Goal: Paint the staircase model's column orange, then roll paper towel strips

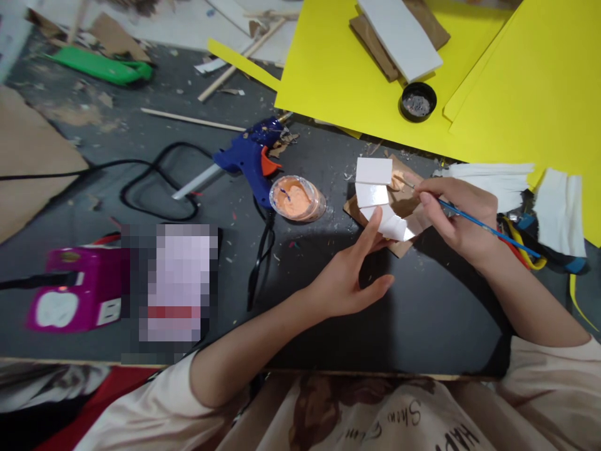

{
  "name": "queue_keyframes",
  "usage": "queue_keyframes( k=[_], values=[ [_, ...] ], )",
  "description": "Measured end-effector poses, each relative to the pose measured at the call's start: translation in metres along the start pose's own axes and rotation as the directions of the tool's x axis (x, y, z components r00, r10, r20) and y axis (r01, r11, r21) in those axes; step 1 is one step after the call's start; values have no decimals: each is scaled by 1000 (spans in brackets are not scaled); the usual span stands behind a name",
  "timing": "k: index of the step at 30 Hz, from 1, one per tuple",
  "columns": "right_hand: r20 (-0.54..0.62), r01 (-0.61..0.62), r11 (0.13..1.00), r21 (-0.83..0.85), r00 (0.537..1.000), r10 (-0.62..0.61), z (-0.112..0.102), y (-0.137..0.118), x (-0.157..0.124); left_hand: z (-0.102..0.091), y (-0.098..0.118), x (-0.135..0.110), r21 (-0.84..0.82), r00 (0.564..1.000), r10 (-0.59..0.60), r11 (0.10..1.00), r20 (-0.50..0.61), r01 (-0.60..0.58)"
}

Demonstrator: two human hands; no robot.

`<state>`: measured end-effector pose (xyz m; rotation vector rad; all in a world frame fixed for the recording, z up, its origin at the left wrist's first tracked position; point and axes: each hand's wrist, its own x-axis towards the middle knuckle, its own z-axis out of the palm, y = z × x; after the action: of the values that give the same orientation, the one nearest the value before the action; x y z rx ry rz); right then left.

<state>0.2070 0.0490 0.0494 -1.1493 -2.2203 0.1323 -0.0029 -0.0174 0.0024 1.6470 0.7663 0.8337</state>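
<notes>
My right hand [457,216] is closed in a pinch round a thin blue paintbrush [488,228]; the brush tip touches a small model of brown cardboard and white foam pieces [382,197] on the dark table. My left hand [350,275] is open, its forefinger stretched out and pressing on the lower white piece of the model, the thumb held apart. A small clear pot of orange paint [295,198] stands just left of the model.
A blue glue gun [248,160] with its black cable lies left of the pot. Yellow sheets [338,69] carry a black lid [417,101] and a white board at the back. A magenta box [77,288] sits at the near left; white paper and coloured wires lie at the right.
</notes>
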Motion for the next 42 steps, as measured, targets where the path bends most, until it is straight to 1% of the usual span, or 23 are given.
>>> queue_keyframes(
  k=[2,6,8,11,13,16,19,25,29,33,36,38,40,42],
  values=[
    [-3,-4,1000,-6,1000,4,2,2,0,0,0,0,-7,1000,4,1000,0,-4],
    [56,1,1000,2,998,-1,2,5,-1,0,0,-1,-7,1000,2,1000,0,-2],
    [54,-9,999,40,999,7,0,5,-1,0,0,-1,-2,1000,-6,1000,0,6],
    [32,-62,991,118,998,59,-2,2,1,1,0,-1,5,1000,-19,1000,-7,19],
    [44,-77,986,150,997,71,-2,1,2,1,0,0,1,1000,-21,1000,-8,21],
    [76,-70,990,126,995,61,-2,3,2,1,0,1,-6,1000,-13,1000,-3,13],
    [74,-71,993,89,995,64,-4,7,3,1,0,0,-2,1000,-21,1000,-2,21],
    [81,-102,981,168,993,90,-8,10,4,0,-1,-1,-7,1000,-29,1000,3,29],
    [133,-40,988,148,991,20,-4,11,3,0,0,0,-47,999,-33,998,5,33],
    [188,57,997,44,980,-65,-4,16,3,0,0,-1,-51,999,-37,998,-1,37],
    [215,84,996,-11,973,-80,-8,16,3,0,-1,-1,-41,1000,-23,999,1,23],
    [214,101,995,19,971,-103,-9,15,4,0,-1,-1,-26,1000,-13,1000,2,13],
    [188,126,991,55,973,-134,-8,14,4,0,-1,-1,-10,1000,-14,1000,0,14],
    [175,146,988,42,973,-151,-7,14,4,0,0,0,-1,1000,-22,1000,-5,22]
  ],
)
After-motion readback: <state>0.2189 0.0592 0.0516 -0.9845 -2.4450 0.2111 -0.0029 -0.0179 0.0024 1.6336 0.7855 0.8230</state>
